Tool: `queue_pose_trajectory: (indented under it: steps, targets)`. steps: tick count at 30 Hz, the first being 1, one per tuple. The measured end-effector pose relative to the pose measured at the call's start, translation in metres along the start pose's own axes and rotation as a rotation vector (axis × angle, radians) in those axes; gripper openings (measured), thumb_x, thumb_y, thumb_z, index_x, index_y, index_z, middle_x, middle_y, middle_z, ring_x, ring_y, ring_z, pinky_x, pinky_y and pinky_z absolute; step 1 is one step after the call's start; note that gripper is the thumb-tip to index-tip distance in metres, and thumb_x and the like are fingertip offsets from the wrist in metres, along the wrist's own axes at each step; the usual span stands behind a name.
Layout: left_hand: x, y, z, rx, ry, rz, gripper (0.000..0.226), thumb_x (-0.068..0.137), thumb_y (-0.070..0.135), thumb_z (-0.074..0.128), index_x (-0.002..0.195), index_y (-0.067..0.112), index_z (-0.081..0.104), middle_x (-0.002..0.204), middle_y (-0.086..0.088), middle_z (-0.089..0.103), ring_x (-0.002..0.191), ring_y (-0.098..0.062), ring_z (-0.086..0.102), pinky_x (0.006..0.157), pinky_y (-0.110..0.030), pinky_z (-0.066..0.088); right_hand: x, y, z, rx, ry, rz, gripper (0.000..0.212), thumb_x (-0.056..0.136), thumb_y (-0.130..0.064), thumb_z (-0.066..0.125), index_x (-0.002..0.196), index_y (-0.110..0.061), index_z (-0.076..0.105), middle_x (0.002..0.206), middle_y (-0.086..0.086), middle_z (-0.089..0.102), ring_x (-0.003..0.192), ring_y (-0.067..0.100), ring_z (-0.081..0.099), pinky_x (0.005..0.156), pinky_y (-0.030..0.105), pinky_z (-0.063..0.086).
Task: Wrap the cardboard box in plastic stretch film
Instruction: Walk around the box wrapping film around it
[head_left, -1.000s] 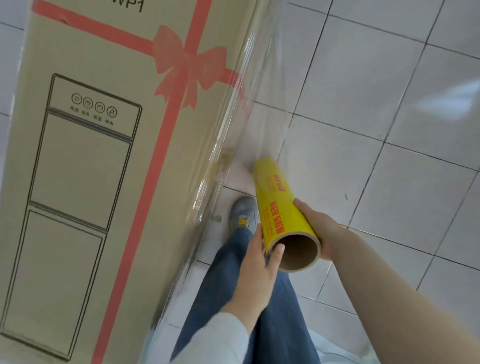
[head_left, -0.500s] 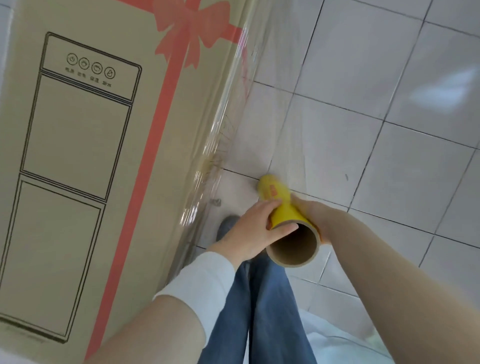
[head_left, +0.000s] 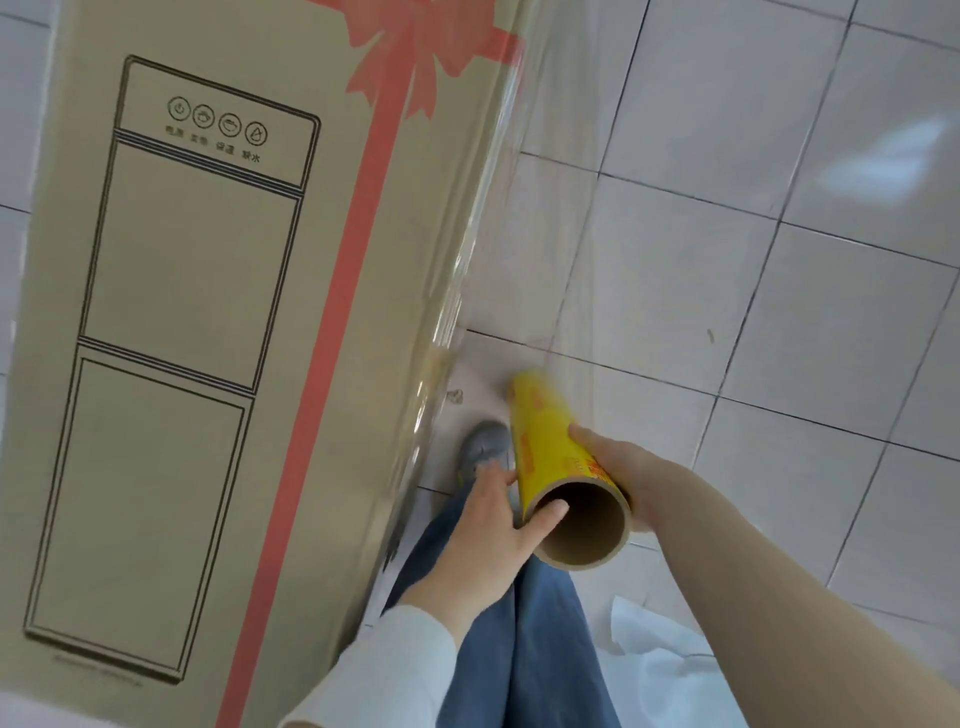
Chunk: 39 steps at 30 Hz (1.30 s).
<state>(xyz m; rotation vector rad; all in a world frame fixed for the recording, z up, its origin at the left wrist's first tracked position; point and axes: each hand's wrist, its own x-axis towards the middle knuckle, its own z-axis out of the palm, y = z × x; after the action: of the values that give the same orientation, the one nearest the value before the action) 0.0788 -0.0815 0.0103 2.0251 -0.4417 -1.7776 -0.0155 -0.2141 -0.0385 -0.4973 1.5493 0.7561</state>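
Yellow film roll (head_left: 545, 431), one unit, is just right of the one cardboard box (head_left: 208, 312); clear film (head_left: 519, 234) spans between them. Both left grip (head_left: 488, 540) and right grip (head_left: 623, 467) clasp the roll's near end.

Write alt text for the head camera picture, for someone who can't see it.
A left hand and a right hand grip a yellow roll of stretch film with a hollow cardboard core. From it, clear plastic film runs to the edge of a tall brown cardboard box printed with a pink ribbon, standing on white floor tiles.
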Motion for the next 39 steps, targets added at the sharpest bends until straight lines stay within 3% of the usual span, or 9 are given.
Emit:
queue_pose_trajectory:
  steps: [3,9,13,17,20,23,28,34,39]
  targets:
    - [0.010,0.006,-0.008,0.080,-0.113,0.021,0.091,0.081,0.053,0.057,0.149,0.024,0.003,0.154,0.013,0.007,0.142,-0.004,0.007,0.111,-0.022,0.014,0.001,-0.003,0.009,-0.185,0.078,-0.021,0.062,0.093,-0.056,0.044,0.131,-0.007,0.051,0.125,0.020,0.059,0.113,0.035,0.058,0.104,0.048,0.043]
    - [0.018,-0.004,-0.001,0.048,0.021,0.022,0.065,0.081,0.055,0.057,0.137,0.027,0.039,0.137,0.004,0.048,0.126,-0.014,0.045,0.105,-0.030,0.036,0.009,0.012,-0.006,-0.053,-0.008,-0.004,0.056,0.093,-0.058,0.042,0.125,-0.012,0.048,0.104,0.014,0.059,0.095,0.031,0.061,0.078,0.040,0.053]
    - [-0.010,-0.019,0.018,-0.202,0.183,-0.022,0.020,0.090,0.039,0.051,0.110,0.043,0.048,0.109,0.015,0.060,0.098,0.008,0.055,0.084,-0.004,0.041,0.006,0.031,-0.007,0.095,-0.091,-0.020,0.086,0.068,-0.067,0.067,0.131,-0.012,0.049,0.112,0.013,0.064,0.092,0.028,0.065,0.078,0.039,0.055]
    - [-0.039,-0.025,0.046,-0.222,0.286,-0.080,0.037,0.096,0.035,0.037,0.132,0.026,0.043,0.107,0.017,0.052,0.095,0.003,0.049,0.069,0.004,0.034,0.000,0.039,0.012,0.167,-0.085,-0.037,0.072,0.087,-0.052,0.058,0.145,-0.017,0.033,0.122,0.016,0.059,0.079,0.026,0.062,0.063,0.035,0.051]
    - [-0.050,-0.038,0.052,-0.148,0.191,-0.118,0.044,0.096,0.040,0.032,0.136,0.023,0.037,0.131,0.010,0.047,0.129,-0.011,0.039,0.090,-0.011,0.031,0.004,0.045,0.020,0.028,-0.047,-0.043,0.075,0.092,-0.049,0.051,0.152,-0.026,0.013,0.140,0.012,0.047,0.095,0.029,0.059,0.080,0.039,0.051]
    - [-0.049,-0.045,0.048,-0.083,0.133,-0.095,0.067,0.090,0.048,0.043,0.147,0.023,0.018,0.156,0.008,0.009,0.145,-0.009,0.001,0.115,-0.028,0.010,0.012,0.056,0.030,-0.209,0.035,-0.047,0.073,0.094,-0.054,0.044,0.153,-0.026,0.010,0.147,0.011,0.039,0.125,0.034,0.049,0.106,0.045,0.041]
    - [-0.030,-0.043,0.034,0.051,-0.031,0.040,0.068,0.084,0.048,0.058,0.141,0.027,0.031,0.136,0.009,0.046,0.126,-0.010,0.043,0.099,-0.021,0.032,0.024,0.072,0.022,-0.121,-0.014,-0.032,0.072,0.091,-0.061,0.042,0.149,-0.022,0.027,0.140,0.016,0.049,0.121,0.034,0.055,0.102,0.047,0.045]
    - [-0.040,-0.065,0.031,-0.044,0.037,0.037,0.062,0.081,0.044,0.062,0.135,0.021,0.041,0.122,0.010,0.053,0.119,-0.009,0.050,0.096,-0.022,0.041,0.025,0.112,0.005,0.160,-0.083,-0.095,0.086,0.085,-0.053,0.060,0.152,-0.033,0.010,0.124,0.003,0.047,0.117,0.031,0.054,0.098,0.051,0.046]
    - [-0.069,-0.105,0.049,-0.215,0.099,-0.051,0.045,0.082,0.037,0.063,0.123,0.031,0.046,0.117,0.010,0.059,0.114,-0.007,0.057,0.089,-0.010,0.044,0.026,0.136,0.046,0.246,-0.176,-0.032,0.070,0.084,-0.055,0.058,0.141,-0.019,0.039,0.120,0.017,0.061,0.091,0.031,0.064,0.067,0.036,0.053]
